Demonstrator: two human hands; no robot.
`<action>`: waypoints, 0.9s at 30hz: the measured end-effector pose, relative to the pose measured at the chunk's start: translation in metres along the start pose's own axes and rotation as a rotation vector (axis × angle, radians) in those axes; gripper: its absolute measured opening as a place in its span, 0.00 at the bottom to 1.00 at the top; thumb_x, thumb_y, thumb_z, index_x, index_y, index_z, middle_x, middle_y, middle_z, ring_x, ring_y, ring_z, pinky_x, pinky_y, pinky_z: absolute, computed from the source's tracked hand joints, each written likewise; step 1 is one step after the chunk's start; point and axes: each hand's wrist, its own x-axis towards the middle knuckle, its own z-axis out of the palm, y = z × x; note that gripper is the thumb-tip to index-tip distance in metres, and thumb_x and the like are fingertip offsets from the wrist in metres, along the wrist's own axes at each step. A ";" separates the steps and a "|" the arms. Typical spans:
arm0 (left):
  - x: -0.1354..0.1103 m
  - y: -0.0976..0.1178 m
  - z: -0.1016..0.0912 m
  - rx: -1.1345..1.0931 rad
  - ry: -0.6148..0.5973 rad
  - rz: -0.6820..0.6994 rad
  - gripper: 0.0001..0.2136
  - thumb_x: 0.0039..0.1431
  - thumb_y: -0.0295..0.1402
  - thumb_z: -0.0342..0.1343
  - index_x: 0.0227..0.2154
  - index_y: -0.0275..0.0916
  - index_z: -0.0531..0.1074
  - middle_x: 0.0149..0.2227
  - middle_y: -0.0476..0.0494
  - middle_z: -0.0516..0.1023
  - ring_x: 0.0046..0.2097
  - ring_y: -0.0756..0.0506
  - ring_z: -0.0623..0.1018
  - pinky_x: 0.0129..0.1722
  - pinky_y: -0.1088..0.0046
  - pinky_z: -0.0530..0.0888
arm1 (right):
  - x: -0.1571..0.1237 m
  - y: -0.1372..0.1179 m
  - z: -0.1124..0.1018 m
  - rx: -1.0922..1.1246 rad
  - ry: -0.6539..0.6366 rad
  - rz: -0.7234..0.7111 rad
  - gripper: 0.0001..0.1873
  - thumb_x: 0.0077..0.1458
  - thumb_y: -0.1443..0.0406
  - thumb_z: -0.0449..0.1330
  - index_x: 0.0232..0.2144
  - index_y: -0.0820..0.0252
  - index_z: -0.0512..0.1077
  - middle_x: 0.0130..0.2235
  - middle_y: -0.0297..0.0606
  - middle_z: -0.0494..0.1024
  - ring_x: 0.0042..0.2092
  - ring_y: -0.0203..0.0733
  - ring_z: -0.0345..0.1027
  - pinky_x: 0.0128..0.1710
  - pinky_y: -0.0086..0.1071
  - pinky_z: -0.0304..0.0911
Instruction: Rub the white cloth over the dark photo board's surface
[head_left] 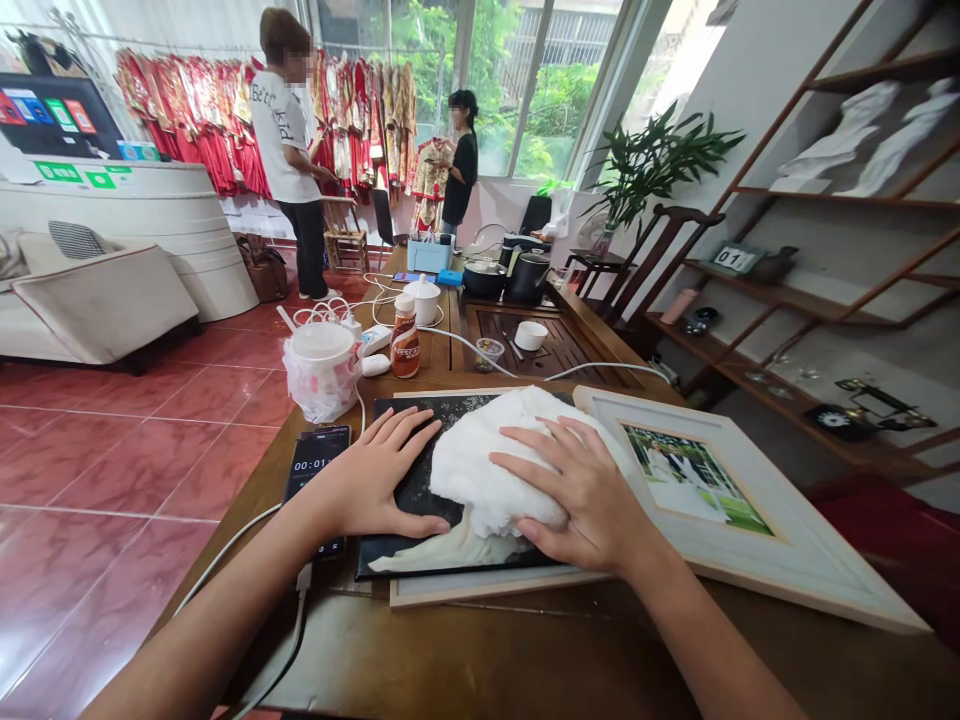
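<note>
Two hands: left hand (367, 478) and right hand (581, 490) both lying flat, we see neither gripping
Fingers (405, 428): spread wide on both hands, left ones on the panel touching the cloth's edge, right ones on top of the cloth
White fluffy cloth (495, 465): bunched between the hands, under the right palm, on a dark picture panel (409, 545)
Under panel: cream picture frame (780, 540), on a wooden table (465, 650)
Beside left hand: phone showing a timer (315, 470)
Ahead: bagged white tub (322, 370), brown-labelled jar (405, 345)
</note>
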 end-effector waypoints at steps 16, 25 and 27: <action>-0.001 -0.001 0.000 -0.019 0.003 -0.009 0.49 0.51 0.64 0.55 0.68 0.37 0.49 0.70 0.34 0.49 0.69 0.33 0.51 0.68 0.49 0.46 | -0.001 -0.001 0.001 0.046 -0.021 -0.002 0.33 0.56 0.44 0.50 0.61 0.46 0.62 0.62 0.41 0.64 0.59 0.62 0.58 0.58 0.61 0.44; -0.001 -0.002 0.001 -0.010 0.004 -0.007 0.50 0.51 0.65 0.54 0.68 0.37 0.48 0.70 0.34 0.49 0.69 0.33 0.51 0.68 0.49 0.46 | 0.000 0.003 -0.002 0.067 -0.044 0.026 0.34 0.58 0.47 0.50 0.62 0.54 0.59 0.62 0.45 0.66 0.59 0.57 0.60 0.60 0.58 0.42; -0.001 -0.002 0.001 -0.014 0.007 -0.004 0.50 0.51 0.65 0.54 0.68 0.37 0.49 0.70 0.34 0.49 0.69 0.32 0.51 0.68 0.49 0.46 | 0.000 0.000 -0.002 0.087 -0.036 0.003 0.36 0.58 0.46 0.50 0.63 0.57 0.57 0.61 0.47 0.66 0.60 0.56 0.60 0.61 0.57 0.42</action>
